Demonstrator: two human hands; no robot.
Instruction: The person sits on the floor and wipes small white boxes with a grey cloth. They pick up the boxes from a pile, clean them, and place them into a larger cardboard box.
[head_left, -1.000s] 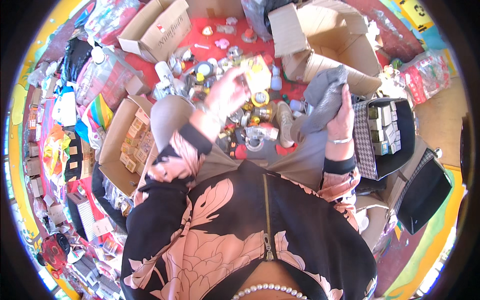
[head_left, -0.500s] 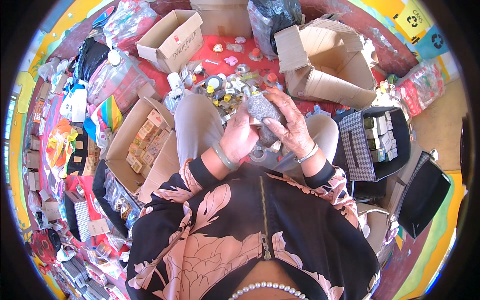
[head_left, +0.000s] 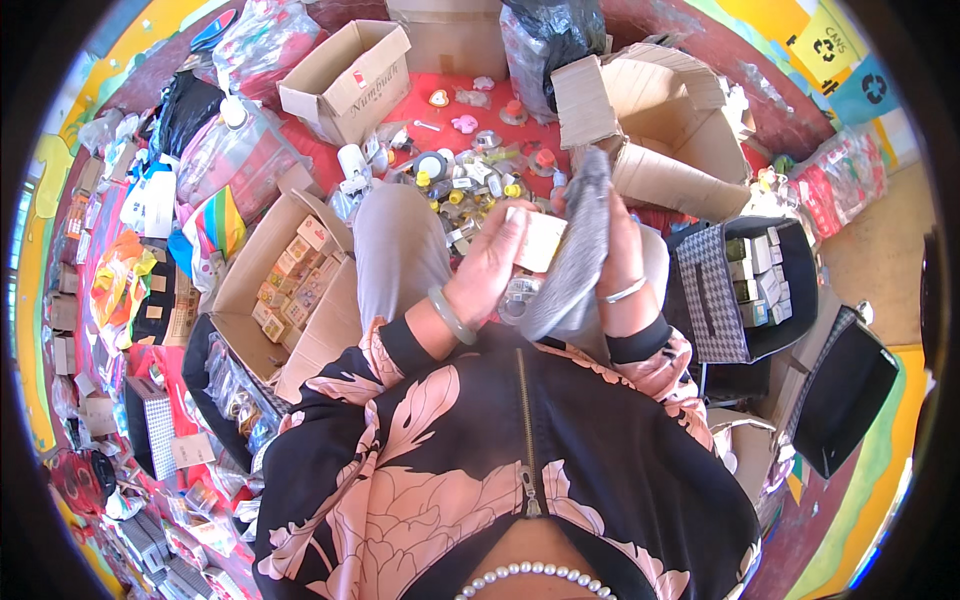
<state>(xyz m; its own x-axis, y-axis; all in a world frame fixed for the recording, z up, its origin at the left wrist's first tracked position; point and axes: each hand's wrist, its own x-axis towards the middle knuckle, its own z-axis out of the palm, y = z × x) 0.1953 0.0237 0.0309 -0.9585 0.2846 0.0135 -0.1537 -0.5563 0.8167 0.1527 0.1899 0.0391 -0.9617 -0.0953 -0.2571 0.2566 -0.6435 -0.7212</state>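
The small pale box (head_left: pixel 540 240) sits above our lap, pinched in the curled fingers of our left hand (head_left: pixel 490 265). Our right hand (head_left: pixel 618 250) is closed around a grey cloth (head_left: pixel 572 255), which hangs against the right side of the box. Just below the box, a clear jar (head_left: pixel 518 293) rests between our knees. On the floor to our left stands an open cardboard box (head_left: pixel 268 290) packed with small cartons. Beyond our knees, little bottles (head_left: pixel 470 185) lie scattered on the red mat (head_left: pixel 420 105). Farther right, a large empty carton (head_left: pixel 680 150) stands open.
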